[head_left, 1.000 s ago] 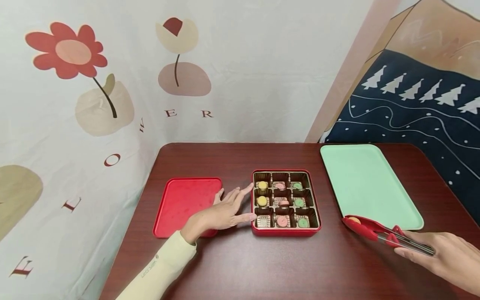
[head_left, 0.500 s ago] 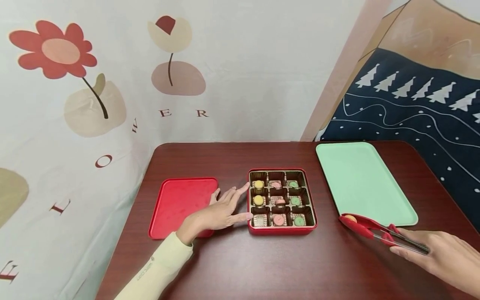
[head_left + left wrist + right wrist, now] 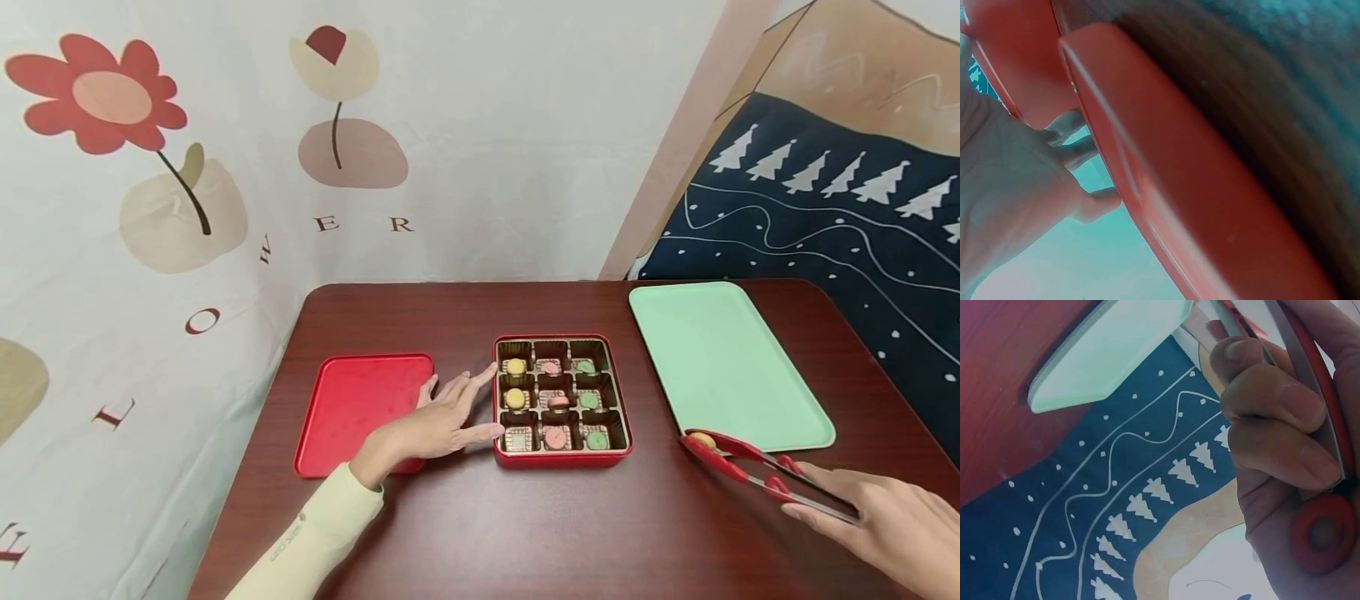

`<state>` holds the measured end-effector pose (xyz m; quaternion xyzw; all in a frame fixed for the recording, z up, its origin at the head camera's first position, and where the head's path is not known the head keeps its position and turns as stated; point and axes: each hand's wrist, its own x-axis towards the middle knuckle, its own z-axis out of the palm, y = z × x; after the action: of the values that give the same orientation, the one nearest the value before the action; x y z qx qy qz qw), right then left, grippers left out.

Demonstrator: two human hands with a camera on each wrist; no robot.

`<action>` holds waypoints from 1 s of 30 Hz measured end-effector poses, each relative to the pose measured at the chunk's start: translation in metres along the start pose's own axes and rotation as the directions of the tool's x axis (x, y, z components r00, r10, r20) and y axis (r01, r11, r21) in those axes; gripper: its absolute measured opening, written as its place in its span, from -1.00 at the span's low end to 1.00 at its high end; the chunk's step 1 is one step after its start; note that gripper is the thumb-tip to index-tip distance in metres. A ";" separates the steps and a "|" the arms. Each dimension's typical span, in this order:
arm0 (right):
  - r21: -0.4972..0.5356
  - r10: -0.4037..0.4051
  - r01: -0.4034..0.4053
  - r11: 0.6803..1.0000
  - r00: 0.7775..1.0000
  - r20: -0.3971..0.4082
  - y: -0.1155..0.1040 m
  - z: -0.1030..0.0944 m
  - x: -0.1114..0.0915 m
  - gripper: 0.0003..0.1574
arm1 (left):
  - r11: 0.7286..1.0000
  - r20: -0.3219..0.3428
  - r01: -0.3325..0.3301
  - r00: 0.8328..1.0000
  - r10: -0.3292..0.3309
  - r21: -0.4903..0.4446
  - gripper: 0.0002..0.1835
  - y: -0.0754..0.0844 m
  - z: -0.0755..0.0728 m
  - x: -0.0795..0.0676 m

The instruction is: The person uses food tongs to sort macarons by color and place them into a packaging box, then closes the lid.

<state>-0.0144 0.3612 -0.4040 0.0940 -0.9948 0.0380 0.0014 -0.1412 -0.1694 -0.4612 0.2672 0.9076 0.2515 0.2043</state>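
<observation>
My left hand (image 3: 431, 429) spreads its fingers beside a red square tin (image 3: 562, 460), with thumb and a fingertip touching its left edge. Inside the tin, a gold divider makes several compartments holding yellow macarons (image 3: 515, 399), pink macarons (image 3: 556, 437) and green macarons (image 3: 597, 439). The front-left compartment holds none. My right hand (image 3: 877, 512) grips red-tipped metal tongs (image 3: 750, 467); its curled fingers (image 3: 1272, 400) wrap the handles in the right wrist view. An orange-yellow macaron (image 3: 702, 439) sits between the tong heads at the tray's near-left corner. Whether the tongs squeeze it, I cannot tell.
A mint-green tray (image 3: 731, 367) lies at the right of the dark wooden table (image 3: 555, 533). The red lid (image 3: 360, 408) lies at the left, partly under my left forearm and hand. Patterned cloths (image 3: 510, 142) hang behind the table.
The tongs' arms have spread slightly around the orange-yellow macaron at the tray corner. My left hand stays against the tin. The head view has shifted a little.
</observation>
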 end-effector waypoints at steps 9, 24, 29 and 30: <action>0.086 0.038 -0.034 0.996 0.998 -0.047 0.014 0.003 -0.001 -0.15 | 1.000 -0.001 0.000 1.000 0.000 0.002 0.06 -0.001 -0.001 0.000; 0.064 0.045 -0.040 0.997 0.996 -0.080 0.017 -0.004 0.002 -0.09 | 1.000 0.001 0.007 1.000 -0.007 0.006 0.06 -0.002 0.001 0.001; 0.067 0.037 -0.031 0.997 0.996 -0.080 0.016 -0.006 0.007 -0.09 | 1.000 0.007 0.012 1.000 -0.012 -0.003 0.07 -0.001 0.001 0.001; 0.063 0.027 -0.021 0.998 0.995 -0.095 0.015 -0.006 0.008 -0.10 | 1.000 0.007 0.011 1.000 -0.011 -0.004 0.07 -0.001 0.001 0.001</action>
<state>-0.0252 0.3750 -0.3988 0.0801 -0.9930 0.0732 0.0457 -0.1420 -0.1690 -0.4625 0.2625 0.9078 0.2512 0.2093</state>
